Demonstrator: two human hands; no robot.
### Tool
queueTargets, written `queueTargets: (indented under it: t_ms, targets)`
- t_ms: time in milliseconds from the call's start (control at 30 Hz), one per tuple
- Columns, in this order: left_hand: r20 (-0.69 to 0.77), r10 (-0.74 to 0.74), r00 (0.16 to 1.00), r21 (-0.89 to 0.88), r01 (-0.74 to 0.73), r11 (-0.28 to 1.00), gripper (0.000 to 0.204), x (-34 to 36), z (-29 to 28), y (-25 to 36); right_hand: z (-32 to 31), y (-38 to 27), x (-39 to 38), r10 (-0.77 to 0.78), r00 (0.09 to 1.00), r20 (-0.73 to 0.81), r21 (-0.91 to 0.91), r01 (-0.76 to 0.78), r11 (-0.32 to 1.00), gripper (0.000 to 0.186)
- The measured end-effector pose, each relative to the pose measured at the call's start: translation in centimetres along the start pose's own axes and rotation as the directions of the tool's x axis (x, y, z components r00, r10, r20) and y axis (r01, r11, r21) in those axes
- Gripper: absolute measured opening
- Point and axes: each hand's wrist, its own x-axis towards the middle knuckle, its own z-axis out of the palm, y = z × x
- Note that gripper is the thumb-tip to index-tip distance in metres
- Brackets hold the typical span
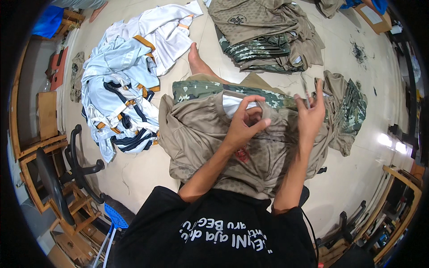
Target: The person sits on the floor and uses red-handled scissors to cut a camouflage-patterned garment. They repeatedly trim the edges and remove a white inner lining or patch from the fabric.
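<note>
My left hand (248, 120) pinches the pale inner collar band of a tan patterned garment (196, 143), with fingers curled inside the opening over white lining (230, 105). A small red mark (240, 154) shows on its fabric. My right hand (311, 111), index finger raised, holds a thin metal tool (306, 94) like small snips at the garment's right side, above a green camouflage panel (199, 89). The garments lie heaped in front of my black shirt, with more tan and camouflage cloth (346, 116) spreading to the right.
White and pale-blue garments (111, 76) lie piled left, folded tan ones (263, 22) at top. A bare foot (196, 62) shows between them; another person's foot (96, 11) is top-left. Chair bases (80, 165), wooden frames (47, 143), a blue broom (115, 216) and a cardboard box (373, 18) surround the tiled floor.
</note>
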Motion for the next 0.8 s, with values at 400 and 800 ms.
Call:
queueTargets:
  t_ms: [400, 800]
  targets:
    - [0.219, -0.218, 0.951, 0.261, 0.158, 0.952, 0.042, 3.1, -2.8, 2.3, 0.0, 3.2, -9.5, 0.392, 0.886, 0.247, 0.210, -0.443, 0.871, 0.021]
    - [0.096, 0.021, 0.995, 0.655, -0.079, 0.752, 0.032, 4.6, -3.4, 1.4, -0.8, 5.2, -7.8, 0.590, 0.543, 0.598, 0.407, -0.840, 0.360, 0.017]
